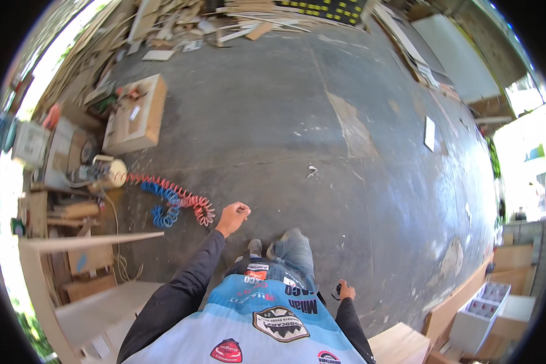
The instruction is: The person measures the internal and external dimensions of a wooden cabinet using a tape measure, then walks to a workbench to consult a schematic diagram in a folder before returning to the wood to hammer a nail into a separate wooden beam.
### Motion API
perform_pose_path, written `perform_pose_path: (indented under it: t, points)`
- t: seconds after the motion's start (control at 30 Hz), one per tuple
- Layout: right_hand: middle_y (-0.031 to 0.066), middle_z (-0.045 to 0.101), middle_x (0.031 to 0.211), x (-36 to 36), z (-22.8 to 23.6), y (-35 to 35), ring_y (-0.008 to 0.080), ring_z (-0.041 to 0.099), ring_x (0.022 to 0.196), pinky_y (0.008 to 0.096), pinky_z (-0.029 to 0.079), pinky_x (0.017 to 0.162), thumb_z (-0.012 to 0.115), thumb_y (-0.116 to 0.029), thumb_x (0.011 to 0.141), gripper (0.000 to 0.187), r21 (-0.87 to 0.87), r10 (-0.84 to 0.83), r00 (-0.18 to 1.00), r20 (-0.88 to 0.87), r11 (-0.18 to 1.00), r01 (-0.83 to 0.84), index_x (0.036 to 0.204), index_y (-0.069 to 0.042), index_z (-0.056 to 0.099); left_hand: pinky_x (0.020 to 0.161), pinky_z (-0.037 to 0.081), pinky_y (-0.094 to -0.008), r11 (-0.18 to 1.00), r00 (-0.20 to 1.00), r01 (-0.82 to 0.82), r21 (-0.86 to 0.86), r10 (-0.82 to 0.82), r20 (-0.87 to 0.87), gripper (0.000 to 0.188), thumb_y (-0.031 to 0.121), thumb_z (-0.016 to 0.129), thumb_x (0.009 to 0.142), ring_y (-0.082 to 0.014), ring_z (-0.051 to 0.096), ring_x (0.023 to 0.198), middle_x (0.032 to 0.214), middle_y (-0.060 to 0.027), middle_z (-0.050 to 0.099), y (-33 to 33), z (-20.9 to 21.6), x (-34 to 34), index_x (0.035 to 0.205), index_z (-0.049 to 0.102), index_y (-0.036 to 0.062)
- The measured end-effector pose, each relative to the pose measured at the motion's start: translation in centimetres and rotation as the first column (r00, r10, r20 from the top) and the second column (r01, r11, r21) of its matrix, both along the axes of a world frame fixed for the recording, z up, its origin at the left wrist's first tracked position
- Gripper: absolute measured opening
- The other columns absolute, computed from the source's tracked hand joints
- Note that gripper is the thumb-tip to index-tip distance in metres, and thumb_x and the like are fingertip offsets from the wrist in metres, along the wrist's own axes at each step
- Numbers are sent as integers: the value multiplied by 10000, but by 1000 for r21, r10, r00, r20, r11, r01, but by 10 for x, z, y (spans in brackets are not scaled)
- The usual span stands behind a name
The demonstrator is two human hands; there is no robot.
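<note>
Coils of red hose and blue hose lie slack on the grey floor, near the left hand but seemingly apart from it. That hand's fingers curl loosely inward; whether they close on something small cannot be told. Low on the other side, the right hand hangs beside the person's shirt, a small dark thing showing at its fingers, too small to name or to call firmly gripped.

As for progress, neither hand is on any wooden piece, so no handling of wood appears under way. The wooden box to the left looks assembled, yet whether it is finished, and what remains, cannot be judged.

Farther out, the red hose runs to a cream drum-shaped thing near that box. A pale panel stands at the left, scrap boards heap up at the far edge, and a white compartmented box sits at the lower right.
</note>
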State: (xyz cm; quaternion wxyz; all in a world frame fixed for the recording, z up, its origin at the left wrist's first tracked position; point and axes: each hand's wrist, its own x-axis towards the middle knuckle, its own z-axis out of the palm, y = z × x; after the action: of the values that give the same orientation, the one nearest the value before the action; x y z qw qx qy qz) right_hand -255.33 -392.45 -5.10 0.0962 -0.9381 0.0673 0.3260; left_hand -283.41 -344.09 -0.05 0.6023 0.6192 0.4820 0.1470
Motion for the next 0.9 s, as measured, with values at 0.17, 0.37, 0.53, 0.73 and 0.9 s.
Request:
perform_pose_path:
  t: [0.17,0.37,0.53,0.73,0.9]
  points:
    - [288,689,1117,32,-108,36,398,643,1144,448,515,945,661,-691,762,821,-75,317,888,-334,930,-360,1118,47,699,613,505,-270,987,999,-3,-158,11,54,152,181,672,910,-108,651,671,779,-14,674,73,-36,80,919,679,29]
    - [264,698,1114,140,-176,144,404,645,1135,455,522,941,639,-701,789,771,246,612,749,-254,790,-561,1095,1,727,586,521,-301,995,970,63,-80,-80,-230,173,189,659,894,-156,667,614,742,-60,700,140,-107,143,865,697,23]
    - [283,672,1153,303,-98,360,418,637,1134,472,516,944,613,-696,809,765,69,572,784,-239,816,-574,1081,10,729,562,546,-318,946,881,-118,-301,-40,-472,244,232,696,882,-197,701,627,760,-97,721,194,-112,170,896,723,-10]
    - [293,689,1063,484,-6,540,429,657,1068,464,516,918,577,-727,794,793,129,417,902,110,894,-429,1029,14,732,545,549,-309,939,955,-211,-271,138,-264,235,199,698,893,-185,703,640,782,-91,725,244,-110,254,964,718,-25]
    - [281,694,1065,579,-53,636,422,660,1054,466,504,918,568,-737,799,784,217,463,873,153,846,-486,986,5,741,764,568,-408,901,748,421,-103,-409,-523,333,389,656,868,-311,721,862,954,-146,741,316,-151,303,966,758,88]
